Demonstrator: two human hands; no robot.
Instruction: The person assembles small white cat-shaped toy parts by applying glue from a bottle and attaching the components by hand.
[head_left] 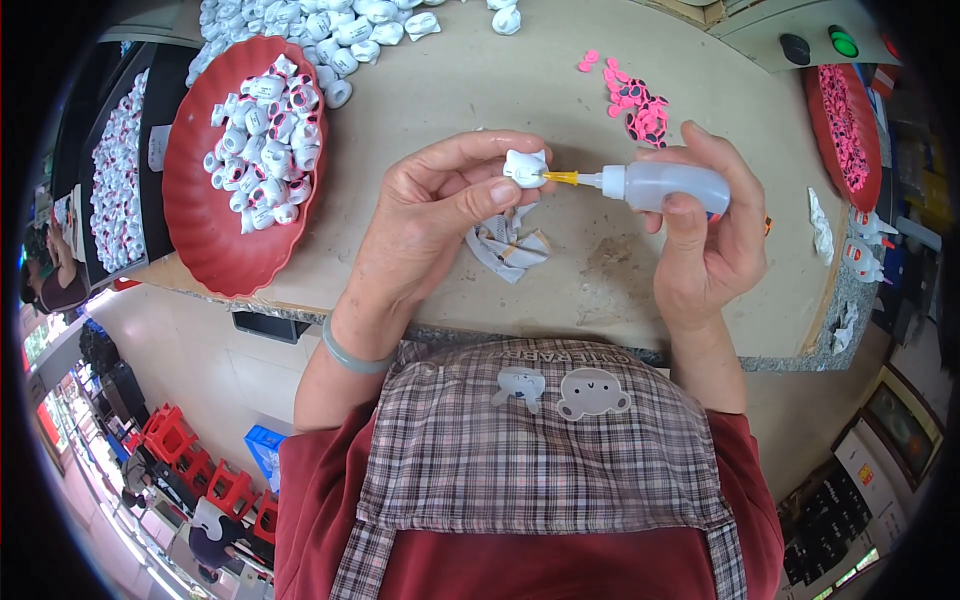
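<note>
plaid apron (540, 460) nearest, left hand (432, 200) pinched white piece (523, 167) while right hand (705, 245) gripped squeeze bottle (665, 186); steady, light pressure seemed best.

And here the left hand (425, 200) is pinching a small white piece (522, 168) between thumb and fingers, while the right hand (705, 250) is gripping a translucent bottle (680, 187) on its side, its amber nozzle (562, 178) pointing left and seemingly touching the piece! Below, crumpled scraps (510, 255) are lying on the table (450, 95). Over on the left, a scalloped red tray (193, 200) is holding a heap of white-and-pink pieces (265, 135), with plain white pieces (352, 32) crowding just beyond. Past the right hand, loose pink pieces (645, 112) are lying scattered, and farther right a red dish (866, 200) is carrying more.
</note>
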